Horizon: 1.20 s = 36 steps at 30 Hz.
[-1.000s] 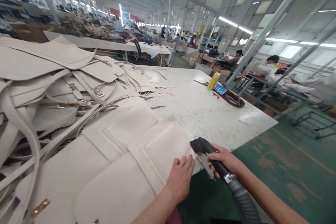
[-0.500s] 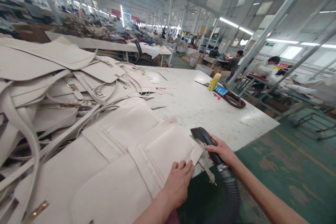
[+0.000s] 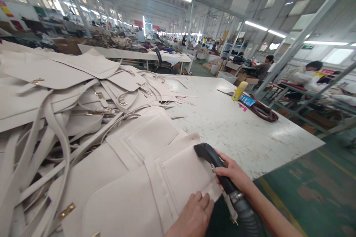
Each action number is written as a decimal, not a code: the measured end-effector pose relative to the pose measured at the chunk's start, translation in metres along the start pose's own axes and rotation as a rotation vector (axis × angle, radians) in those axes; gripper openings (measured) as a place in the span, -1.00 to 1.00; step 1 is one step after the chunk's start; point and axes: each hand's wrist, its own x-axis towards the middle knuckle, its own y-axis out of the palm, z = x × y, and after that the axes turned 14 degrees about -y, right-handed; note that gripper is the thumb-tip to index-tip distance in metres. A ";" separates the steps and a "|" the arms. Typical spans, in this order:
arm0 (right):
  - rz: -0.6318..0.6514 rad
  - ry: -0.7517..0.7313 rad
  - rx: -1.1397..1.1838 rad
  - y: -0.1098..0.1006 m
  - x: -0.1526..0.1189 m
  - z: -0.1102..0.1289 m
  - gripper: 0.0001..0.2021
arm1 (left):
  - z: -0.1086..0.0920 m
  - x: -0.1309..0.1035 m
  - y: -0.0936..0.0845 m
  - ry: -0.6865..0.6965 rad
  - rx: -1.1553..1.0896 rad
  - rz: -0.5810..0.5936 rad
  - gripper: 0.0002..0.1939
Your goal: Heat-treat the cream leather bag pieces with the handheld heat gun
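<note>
My right hand [image 3: 232, 172] is wrapped round the black nozzle [image 3: 208, 155] of a ribbed hose [image 3: 246, 213]. The nozzle's tip lies over the upper right edge of a cream leather piece [image 3: 183, 172]. My left hand [image 3: 196, 213] rests flat on the same piece near its lower right edge, fingers spread and holding nothing. A short cream strap [image 3: 230, 205] with a small metal end hangs beside the hose, below my right hand. More cream pieces with gold buckles [image 3: 100, 95] and long straps [image 3: 59, 133] are heaped at the left.
On the white table [image 3: 219, 133] stand a yellow bottle [image 3: 239, 90], a blue packet [image 3: 247, 100] and a coil of brown straps [image 3: 265, 113]. The table's right edge borders a green floor. People sit at benches at the right, behind metal posts [image 3: 306, 33].
The nozzle has moved left from beside the leather's edge to over it. The whole view has shifted, so the table and heap appear further right. My left hand still rests on the leather.
</note>
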 end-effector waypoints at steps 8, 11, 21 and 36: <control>-0.060 -0.127 -0.072 0.019 0.063 0.003 -0.24 | 0.007 -0.007 0.009 0.190 -0.004 -0.092 -0.86; 0.028 -0.129 -0.062 0.033 0.045 0.018 -0.27 | 0.020 -0.027 -0.013 0.193 -0.076 -0.085 -0.86; 0.363 0.175 0.139 0.100 -0.018 0.003 -0.26 | 0.127 -0.105 -0.076 -0.755 0.065 -0.522 -0.67; 0.433 0.025 0.101 0.133 0.016 0.004 -0.25 | 0.117 -0.105 -0.080 -0.993 0.196 -0.381 -0.69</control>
